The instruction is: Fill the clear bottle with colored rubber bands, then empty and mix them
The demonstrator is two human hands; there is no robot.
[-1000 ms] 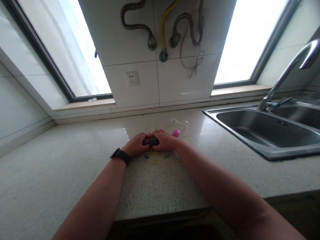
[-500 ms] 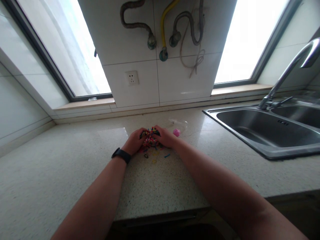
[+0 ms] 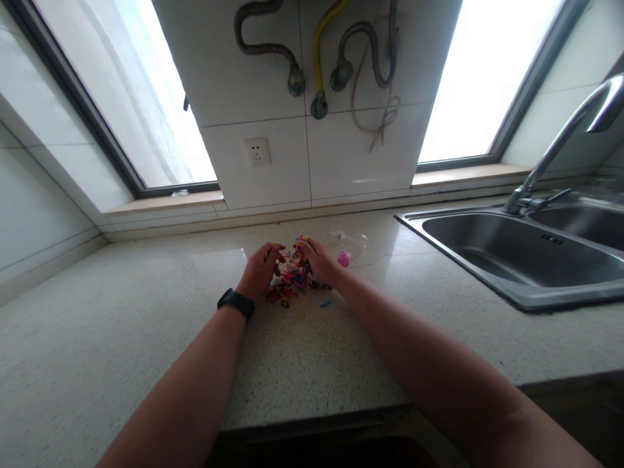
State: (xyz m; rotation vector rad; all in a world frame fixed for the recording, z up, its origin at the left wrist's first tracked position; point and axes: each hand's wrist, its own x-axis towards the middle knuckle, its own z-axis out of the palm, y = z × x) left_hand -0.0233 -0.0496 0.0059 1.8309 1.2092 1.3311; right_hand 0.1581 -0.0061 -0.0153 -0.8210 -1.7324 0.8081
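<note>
A loose pile of small, many-coloured rubber bands lies on the speckled countertop between my hands. My left hand is at the pile's left side, its fingers curled but apart, with a few coloured bits near the fingertips. On the opposite side, my right hand curves round some bands, which show at its thumb and fingers. A dark watch is on my left wrist. Just right of my right hand sits a small pink round object; its kind is unclear.
A clear, see-through item, perhaps plastic, lies behind the pink object. To the right are a steel sink and its tap. The tiled wall behind carries a socket and hoses.
My hands have moved apart from each other over the pile. The left fingers have opened, and rubber bands between the hands now show as a taller, looser heap.
</note>
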